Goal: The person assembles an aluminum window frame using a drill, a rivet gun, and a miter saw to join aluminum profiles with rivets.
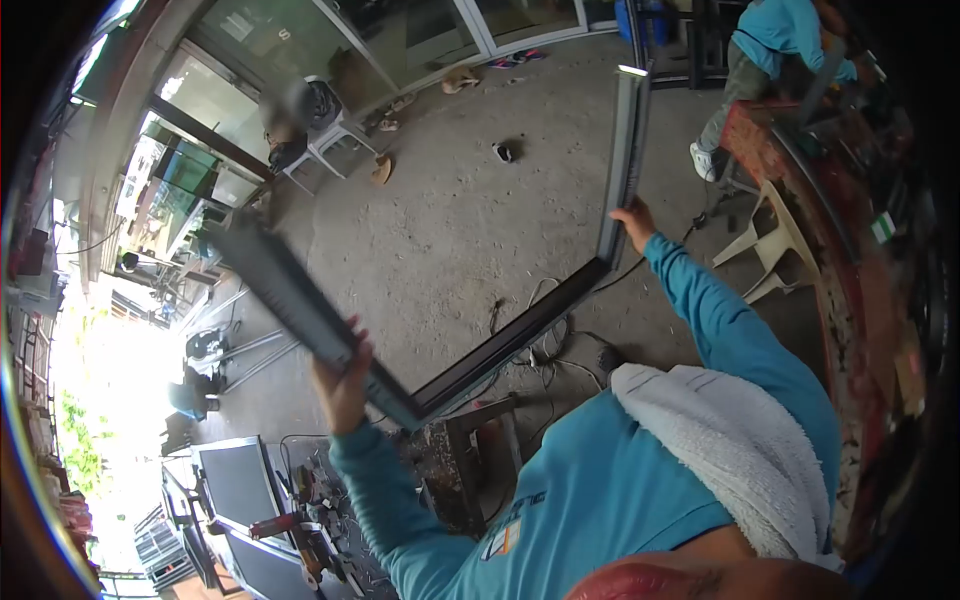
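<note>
A dark U-shaped metal frame (512,336) with three sides is held up in front of my body, its open side pointing away from me. My left hand (343,385) is wrapped round the left bar near its lower corner. Round the right bar, a little above the other corner, my right hand (634,222) is closed. The far end of the left bar is blurred. Beneath the frame's lower corner stands a worn small bench (455,470), and cables (545,345) lie on the floor behind the bottom bar.
A co-worker (775,45) bends over a red workbench (745,130) at the upper right. Beige plastic chair (770,245) lies beside it. White chair (335,135) stands at the upper left. Tools (310,530) and dark panels (240,480) are at the lower left.
</note>
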A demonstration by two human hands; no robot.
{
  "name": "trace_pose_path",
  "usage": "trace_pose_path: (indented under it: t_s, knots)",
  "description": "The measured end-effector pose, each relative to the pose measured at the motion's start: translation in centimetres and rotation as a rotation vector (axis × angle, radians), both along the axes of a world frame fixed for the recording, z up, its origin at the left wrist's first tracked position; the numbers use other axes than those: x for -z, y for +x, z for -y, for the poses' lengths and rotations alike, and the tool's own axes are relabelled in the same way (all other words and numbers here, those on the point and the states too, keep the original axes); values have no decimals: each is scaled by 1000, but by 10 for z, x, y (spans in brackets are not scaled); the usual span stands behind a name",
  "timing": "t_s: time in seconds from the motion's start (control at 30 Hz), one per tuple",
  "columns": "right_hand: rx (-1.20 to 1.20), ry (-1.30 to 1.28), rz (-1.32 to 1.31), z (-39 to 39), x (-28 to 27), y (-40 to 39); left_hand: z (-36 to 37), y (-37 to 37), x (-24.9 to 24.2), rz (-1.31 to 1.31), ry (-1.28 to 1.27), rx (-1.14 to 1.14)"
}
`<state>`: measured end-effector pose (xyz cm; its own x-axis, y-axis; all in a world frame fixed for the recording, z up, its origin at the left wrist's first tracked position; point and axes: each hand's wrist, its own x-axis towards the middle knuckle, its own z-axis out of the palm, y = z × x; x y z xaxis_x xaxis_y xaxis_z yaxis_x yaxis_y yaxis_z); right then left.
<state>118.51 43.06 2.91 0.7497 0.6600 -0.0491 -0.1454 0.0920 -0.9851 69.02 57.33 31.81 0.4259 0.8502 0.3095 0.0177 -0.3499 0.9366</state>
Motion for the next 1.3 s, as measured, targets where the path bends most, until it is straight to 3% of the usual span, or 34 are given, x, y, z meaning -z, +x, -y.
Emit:
trace_pose_path:
  t_s: [0.03,0.17,0.37,0.47,0.6,0.73,0.77,0.87,0.9,1.0,1.1,1.23,1.27,1.3]
  knots:
    - [44,-53,10,6,7,20,-9,31,5,-24,24,73]
    - [59,-43,45,26,18,93,-64,121,14,-195,229,-64]
    - [77,-51,-75,63,5,120,-167,217,24,-45,148,82]
    - [196,-171,-143,59,29,134,-207,282,22,-30,191,159]
    - [296,-128,-229,12,66,167,-294,374,31,-23,211,214]
    - [354,-190,-53,-56,72,224,-398,463,55,68,221,209]
    - [373,-114,-103,-73,95,250,-429,484,65,97,251,212]
    - [505,-157,227,-120,116,308,-499,549,74,168,248,235]
    - [455,31,-55,-138,74,325,-522,568,81,185,232,223]
    - [470,23,49,-150,60,374,-524,630,44,251,217,261]
    - [397,238,22,-175,-10,401,-551,689,40,273,237,195]
    - [215,191,492,-175,-21,460,-587,806,45,409,355,186]
    - [212,211,364,-175,-22,468,-609,830,58,353,391,195]
    - [231,228,243,-172,-20,476,-618,868,76,498,296,76]
